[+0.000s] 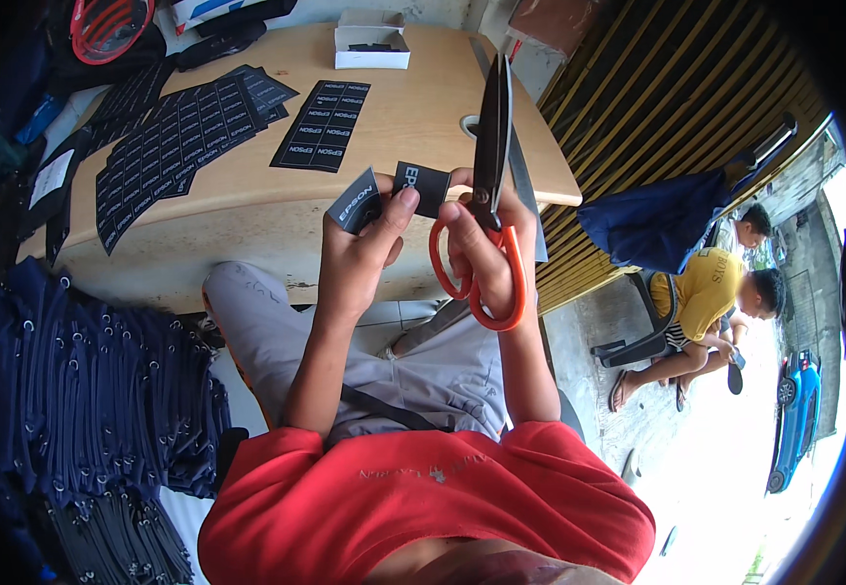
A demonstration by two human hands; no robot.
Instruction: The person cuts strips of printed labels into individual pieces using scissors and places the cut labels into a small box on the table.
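My left hand [357,265] is closed, pinching a small black label [353,202] with white print between thumb and fingers. A second black label piece [424,187] spans from my left thumb toward my right fingertips. In my right hand [486,255] is a pair of scissors [492,127] with orange handles, its dark blades pointing up and away, nearly together. Its fingers are at the handle loops, and a fingertip seems to touch the second label's right edge. Both hands are raised over my lap, just before the table's near edge.
On the wooden table [423,107] lie a small printed label sheet [321,127], a spread of larger sheets [174,141] and a white box [372,47]. Dark blue straps [101,380] with metal rings hang at left. Two seated people [711,292] are off to the right.
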